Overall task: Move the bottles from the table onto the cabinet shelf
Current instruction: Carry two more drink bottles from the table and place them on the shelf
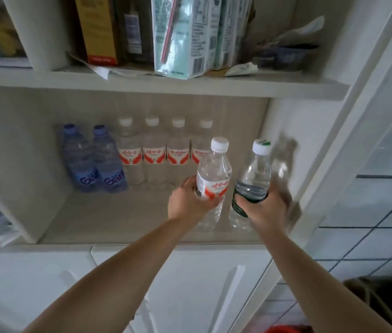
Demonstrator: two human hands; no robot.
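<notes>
My left hand point(188, 199) grips a clear water bottle with a red-and-white label point(213, 174), held upright inside the cabinet shelf opening. My right hand point(266, 207) grips a clear bottle with a dark green label point(254, 179) just to its right, near the shelf's right wall. Both bottles are above the wooden shelf floor point(123, 219). At the back of the shelf stand two blue bottles point(94, 162) on the left and several red-label bottles point(153, 155) in a row beside them.
The upper shelf point(161, 85) carries cartons, a yellow box and papers. White cabinet doors point(190, 284) lie below the shelf. A tiled wall point(370, 212) is to the right. The open floor area of the shelf lies in front of the standing bottles.
</notes>
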